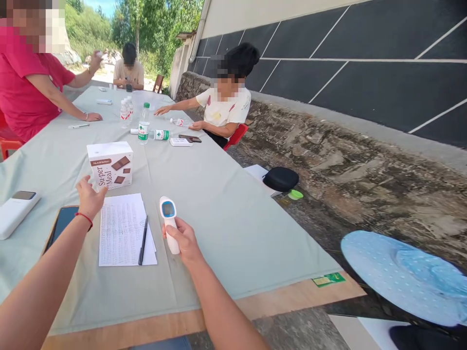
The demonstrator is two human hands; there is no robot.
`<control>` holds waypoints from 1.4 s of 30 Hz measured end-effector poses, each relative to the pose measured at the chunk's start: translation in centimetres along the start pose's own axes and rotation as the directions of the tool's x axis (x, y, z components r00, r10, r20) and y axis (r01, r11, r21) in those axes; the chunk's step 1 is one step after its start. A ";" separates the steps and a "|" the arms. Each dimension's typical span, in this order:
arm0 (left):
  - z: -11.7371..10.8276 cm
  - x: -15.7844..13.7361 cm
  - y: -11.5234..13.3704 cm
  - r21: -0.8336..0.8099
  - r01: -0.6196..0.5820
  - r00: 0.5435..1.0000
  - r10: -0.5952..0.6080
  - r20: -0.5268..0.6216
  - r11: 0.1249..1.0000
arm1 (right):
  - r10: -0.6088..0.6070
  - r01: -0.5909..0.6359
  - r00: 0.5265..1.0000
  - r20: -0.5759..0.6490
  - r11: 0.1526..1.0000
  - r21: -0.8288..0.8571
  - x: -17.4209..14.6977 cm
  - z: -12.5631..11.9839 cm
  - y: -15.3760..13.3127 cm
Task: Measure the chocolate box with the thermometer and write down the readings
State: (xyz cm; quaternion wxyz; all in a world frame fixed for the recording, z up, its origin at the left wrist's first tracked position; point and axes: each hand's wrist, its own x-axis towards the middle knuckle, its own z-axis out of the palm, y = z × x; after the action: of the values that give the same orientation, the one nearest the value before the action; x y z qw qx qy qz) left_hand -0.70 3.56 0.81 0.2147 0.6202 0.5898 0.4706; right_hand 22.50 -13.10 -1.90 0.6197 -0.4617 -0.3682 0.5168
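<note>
My right hand [182,239] is wrapped round the handle of a white infrared thermometer [168,209], its blue-rimmed screen facing me. My left hand [90,195] has its fingers spread at the front of a white and brown carton [122,167] marked "Super Meal"; whether it touches the carton I cannot tell. Between my arms lies a sheet of paper [120,233] covered in writing, with a black pen [143,240] on its right side. A phone [65,221] rests under my left forearm, partly hidden by it.
A white power bank [16,214] lies at the left of the cloth-covered table [233,233]. Further back stand water bottles [144,126], with one person at left, one at the far end and one at right. A blue hat [408,277] is off the table's right side.
</note>
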 end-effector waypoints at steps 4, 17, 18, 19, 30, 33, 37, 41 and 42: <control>-0.6 -6.4 1.6 0.108 -0.303 0.905 0.250 0.343 0.947 | 0.008 -0.008 1.000 -0.007 0.999 -0.032 0.1 0.1 0.6; 0.2 -10.2 -2.3 0.141 -0.508 0.787 0.390 0.478 0.850 | -0.061 -0.018 0.967 -0.247 0.952 -0.305 1.3 -1.3 3.1; 0.2 -10.3 -2.2 0.142 -0.503 0.787 0.384 0.483 0.852 | -0.095 -0.035 0.949 -0.302 0.917 -0.397 1.4 -1.5 3.1; 0.2 -10.4 -2.2 0.141 -0.499 0.787 0.378 0.488 0.855 | -0.134 -0.063 0.927 -0.351 0.865 -0.498 1.5 -1.7 3.2; 0.5 -10.7 -2.2 0.148 -0.478 0.778 0.340 0.529 0.866 | -0.342 -0.191 0.878 -0.335 0.391 -0.900 2.3 -3.4 4.8; 0.4 -10.7 -2.0 0.170 -0.493 0.769 0.336 0.544 0.853 | -0.548 0.035 0.830 -0.103 0.236 -0.971 1.7 -2.5 5.1; 0.2 -10.8 -1.7 0.193 -0.535 0.737 0.343 0.582 0.823 | -0.539 0.414 0.776 0.327 0.046 -0.909 0.9 -0.4 5.6; 0.2 -11.0 -1.5 0.219 -0.591 0.701 0.359 0.616 0.777 | -0.419 0.495 0.779 0.467 -0.047 -0.868 0.8 0.5 5.8; 0.2 -11.0 -1.5 0.217 -0.603 0.690 0.365 0.625 0.768 | -0.400 0.507 0.777 0.486 -0.059 -0.860 0.8 0.4 5.7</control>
State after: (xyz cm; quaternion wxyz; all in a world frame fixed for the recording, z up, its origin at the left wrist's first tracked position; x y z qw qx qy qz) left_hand 0.16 -6.36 -4.14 0.1051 0.8940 0.3969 0.1795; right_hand 20.61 -11.99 -7.24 0.2812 -0.5742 -0.7656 -0.0712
